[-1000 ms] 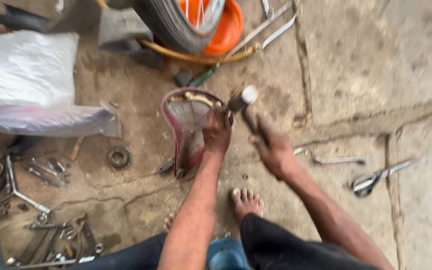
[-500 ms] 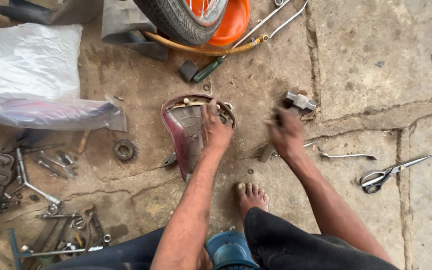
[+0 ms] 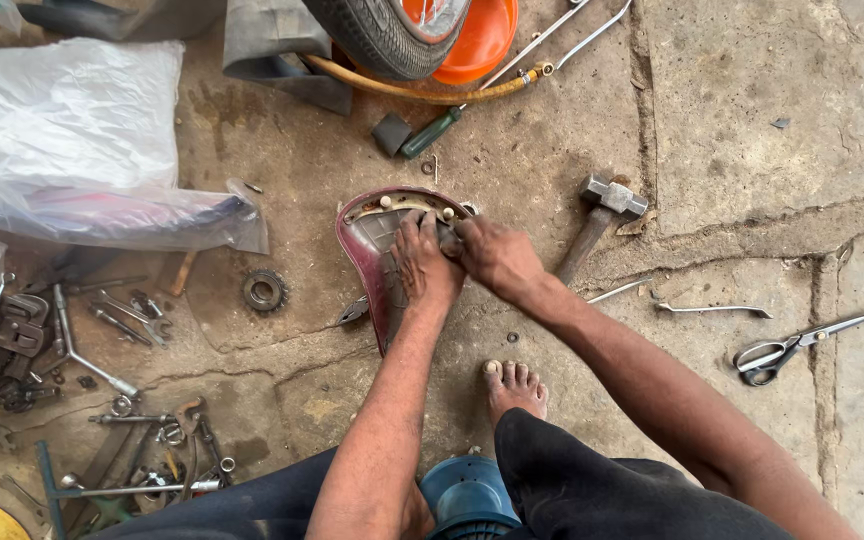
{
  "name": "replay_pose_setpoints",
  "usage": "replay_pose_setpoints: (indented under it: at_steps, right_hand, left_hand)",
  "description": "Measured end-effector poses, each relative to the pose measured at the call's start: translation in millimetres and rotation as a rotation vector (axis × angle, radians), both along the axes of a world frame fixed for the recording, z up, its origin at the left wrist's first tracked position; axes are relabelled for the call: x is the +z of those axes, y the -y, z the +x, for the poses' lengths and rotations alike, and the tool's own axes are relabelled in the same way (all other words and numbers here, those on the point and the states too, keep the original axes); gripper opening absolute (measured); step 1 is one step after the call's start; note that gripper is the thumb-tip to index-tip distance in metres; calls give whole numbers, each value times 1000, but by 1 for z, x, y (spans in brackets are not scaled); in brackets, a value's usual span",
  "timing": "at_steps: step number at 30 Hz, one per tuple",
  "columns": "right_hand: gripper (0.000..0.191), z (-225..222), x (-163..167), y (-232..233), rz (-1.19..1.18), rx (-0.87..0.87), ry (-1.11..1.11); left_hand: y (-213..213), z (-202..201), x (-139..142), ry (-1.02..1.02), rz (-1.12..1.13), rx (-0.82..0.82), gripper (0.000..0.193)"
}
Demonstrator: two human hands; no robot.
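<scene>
Both hands (image 3: 457, 262) press the curved maroon saddle (image 3: 370, 250).

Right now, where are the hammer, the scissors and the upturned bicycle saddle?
hammer (image 3: 612, 196): head view, on its metal head.
scissors (image 3: 764, 356): head view, on the dark handle loops.
bicycle saddle (image 3: 364, 240): head view, on its maroon left rim.

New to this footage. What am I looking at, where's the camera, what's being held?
One picture, from a camera worn on a person's head, looking down at their own bare arms. No machine here. The person sits low over a stone floor, one bare foot forward. Both hands press on an upturned dark red bicycle saddle: left hand on its underside, right hand beside it at the metal frame. Neither lifts it. A hammer lies just right, untouched. Around: scissors, a cog, spanners, a screwdriver, a tyre, an orange bowl, a plastic bag.
</scene>
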State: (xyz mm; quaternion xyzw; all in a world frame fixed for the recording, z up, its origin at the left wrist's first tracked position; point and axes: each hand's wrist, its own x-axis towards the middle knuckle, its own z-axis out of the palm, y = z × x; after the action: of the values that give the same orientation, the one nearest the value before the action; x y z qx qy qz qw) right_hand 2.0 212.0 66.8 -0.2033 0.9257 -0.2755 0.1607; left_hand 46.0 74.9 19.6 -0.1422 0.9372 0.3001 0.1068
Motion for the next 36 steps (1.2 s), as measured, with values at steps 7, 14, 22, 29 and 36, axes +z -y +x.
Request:
replay_pose_setpoints:
  at_steps: [7,14,22,29,36]
  right_hand:
    - [26,-18,8,11,285,-6,363]
    - [21,8,20,-6,-4,-259,0]
    - [29,27,-5,-21,-270,-384,191]
    - [37,55,-14,-14,-656,-1139,956]
    - [27,56,-23,1,-823,-937,844]
  left_hand:
    - [-5,8,-16,-70,-1,-29,74]
    - [-9,6,-33,-240,10,-8,62]
    - [-5,22,-15,-503,188,-244,40]
    - [15,11,-10,-117,585,322,17]
    - [-1,13,-3,-407,427,132,14]
